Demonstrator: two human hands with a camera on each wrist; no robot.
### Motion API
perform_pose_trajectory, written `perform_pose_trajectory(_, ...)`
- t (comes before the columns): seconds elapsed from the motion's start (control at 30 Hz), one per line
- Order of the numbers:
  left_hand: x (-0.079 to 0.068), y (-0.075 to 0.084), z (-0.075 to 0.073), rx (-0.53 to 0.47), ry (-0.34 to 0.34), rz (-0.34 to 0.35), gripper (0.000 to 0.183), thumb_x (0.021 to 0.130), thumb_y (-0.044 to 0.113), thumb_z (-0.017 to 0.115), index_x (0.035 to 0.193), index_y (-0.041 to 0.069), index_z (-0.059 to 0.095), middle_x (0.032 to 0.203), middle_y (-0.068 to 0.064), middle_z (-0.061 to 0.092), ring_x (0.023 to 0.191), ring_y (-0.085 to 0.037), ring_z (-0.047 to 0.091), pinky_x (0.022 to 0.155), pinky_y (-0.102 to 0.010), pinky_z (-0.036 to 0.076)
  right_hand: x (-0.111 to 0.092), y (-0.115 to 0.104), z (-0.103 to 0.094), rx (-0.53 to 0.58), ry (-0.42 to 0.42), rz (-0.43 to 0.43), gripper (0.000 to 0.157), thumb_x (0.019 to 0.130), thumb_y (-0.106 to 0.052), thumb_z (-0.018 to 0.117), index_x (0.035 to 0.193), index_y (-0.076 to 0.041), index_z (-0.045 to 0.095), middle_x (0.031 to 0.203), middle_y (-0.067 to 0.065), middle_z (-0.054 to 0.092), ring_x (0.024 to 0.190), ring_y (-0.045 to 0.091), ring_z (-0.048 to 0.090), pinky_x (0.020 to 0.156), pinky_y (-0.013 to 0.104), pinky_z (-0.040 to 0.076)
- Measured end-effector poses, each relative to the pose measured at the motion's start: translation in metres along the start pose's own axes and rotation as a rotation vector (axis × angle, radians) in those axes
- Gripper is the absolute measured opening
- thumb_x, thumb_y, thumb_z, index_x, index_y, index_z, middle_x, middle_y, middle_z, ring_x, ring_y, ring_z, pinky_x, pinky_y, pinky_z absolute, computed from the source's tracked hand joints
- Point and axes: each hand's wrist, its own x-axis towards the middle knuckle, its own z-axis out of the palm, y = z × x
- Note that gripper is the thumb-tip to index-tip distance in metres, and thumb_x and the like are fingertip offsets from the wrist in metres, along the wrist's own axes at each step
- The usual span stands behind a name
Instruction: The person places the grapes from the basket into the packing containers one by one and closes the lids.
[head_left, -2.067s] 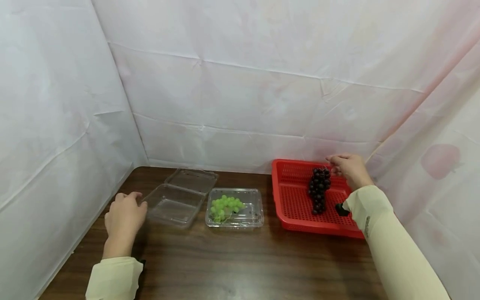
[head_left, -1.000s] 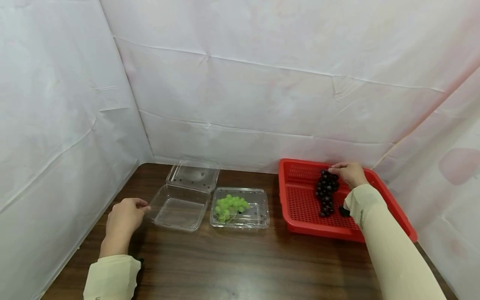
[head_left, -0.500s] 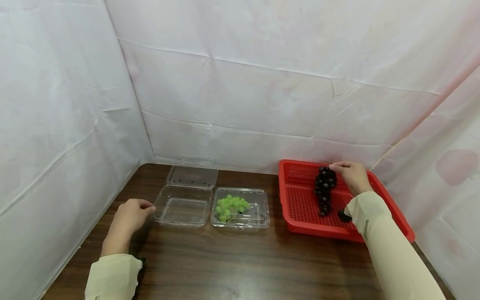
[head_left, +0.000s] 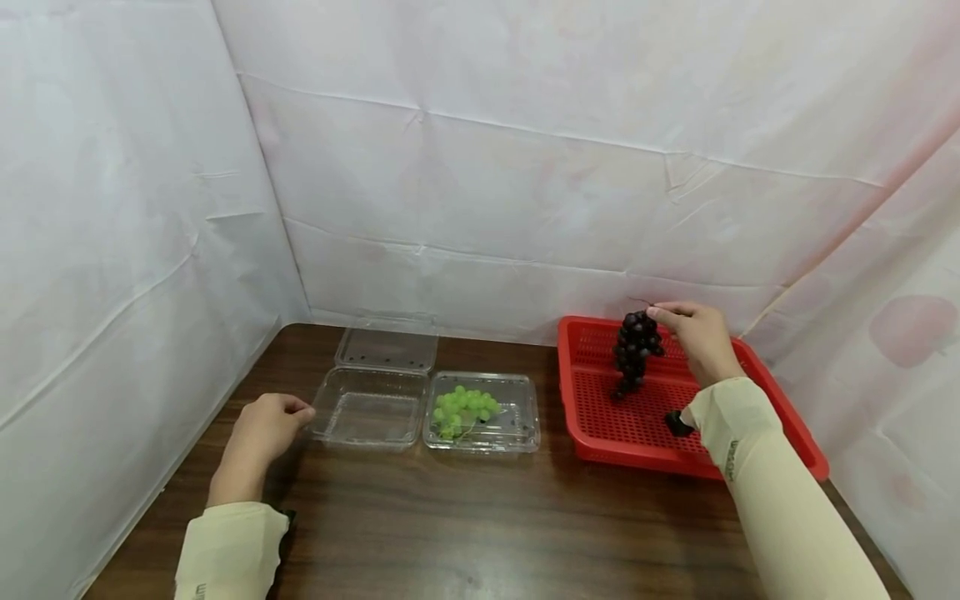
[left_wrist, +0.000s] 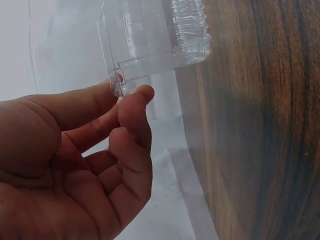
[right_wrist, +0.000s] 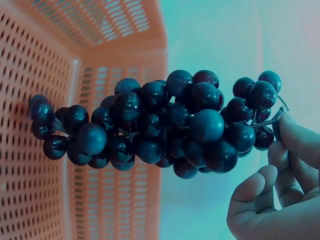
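Observation:
My right hand (head_left: 701, 337) pinches the stem of a bunch of dark grapes (head_left: 636, 350), which hangs over the red plastic basket (head_left: 600, 454). In the right wrist view the dark grapes (right_wrist: 165, 125) dangle from thumb and fingertips, with the lower end near the basket's mesh. With thumb and finger my left hand (head_left: 266, 429) pinches the near left corner of a clear hinged box (head_left: 367, 408), as the left wrist view shows on the box's rim (left_wrist: 117, 85). That box stands with its lid (head_left: 386, 346) folded back, and nothing lies inside.
Beside it, right of the open box, a closed clear box (head_left: 517, 417) holds a bunch of green grapes (head_left: 461, 412). All stand on a dark wooden table (head_left: 450, 517). White sheeting (head_left: 480, 208) walls the back and both sides.
My right hand has taken the dark grapes by the stem and raised them off the basket floor, moving slightly left. The clear box has shifted and straightened a little under my left hand.

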Motion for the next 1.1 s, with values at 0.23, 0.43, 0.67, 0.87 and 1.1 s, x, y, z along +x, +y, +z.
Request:
perform_pose_trajectory(0.23,0.001,0.002,0.001,-0.01,-0.007,-0.013,0.031,0.095,0.03,0.056,0.105,0.004,0.068,0.078,-0.003,0.065,0.071,-0.019,0.056,0.063,-0.037,0.044,-0.001,-0.02,0.012,0.038,0.021,-0.029,0.056,0.082,-0.047,0.067,0.124,-0.01,0.061,0.123,-0.003,0.05,0.092,0.016,0.05,0.083,0.033,0.043)
perform_pose_trajectory(0.43,0.0,0.001,0.002,-0.029,-0.019,-0.025,0.031,0.095,0.03,0.056,0.106,0.004,0.067,0.078,-0.003,0.064,0.072,-0.019,0.056,0.063,-0.038,0.043,-0.001,-0.038,0.026,0.064,-0.003,-0.063,0.048,0.083,-0.043,0.068,0.119,-0.01,0.065,0.117,-0.002,0.053,0.081,0.015,0.05,0.073,0.03,0.045)
perform_pose_trajectory(0.67,0.001,0.002,0.003,-0.031,-0.015,-0.022,0.03,0.095,0.03,0.056,0.104,0.004,0.068,0.077,-0.003,0.064,0.071,-0.019,0.056,0.063,-0.038,0.043,-0.002,-0.058,0.043,0.18,-0.037,-0.087,0.048,0.082,-0.035,0.072,0.118,-0.003,0.065,0.112,0.002,0.056,0.082,0.021,0.049,0.069,0.029,0.046)
perform_pose_trajectory(0.87,0.0,0.006,0.004,-0.056,-0.029,-0.026,0.032,0.095,0.03,0.056,0.108,0.003,0.067,0.083,-0.004,0.065,0.074,-0.019,0.058,0.063,-0.037,0.044,-0.002,-0.078,0.057,0.211,-0.054,-0.108,0.041,0.082,-0.032,0.073,0.112,-0.005,0.068,0.108,0.003,0.057,0.077,0.02,0.049,0.066,0.026,0.045)
perform_pose_trajectory(1.1,0.0,0.009,0.007,-0.079,-0.015,-0.015,0.03,0.095,0.03,0.056,0.106,0.004,0.067,0.082,-0.004,0.065,0.074,-0.019,0.057,0.062,-0.035,0.044,-0.005,-0.098,0.077,0.262,-0.079,-0.162,0.038,0.082,-0.025,0.074,0.11,0.0,0.068,0.102,0.004,0.058,0.073,0.019,0.048,0.066,0.031,0.044)
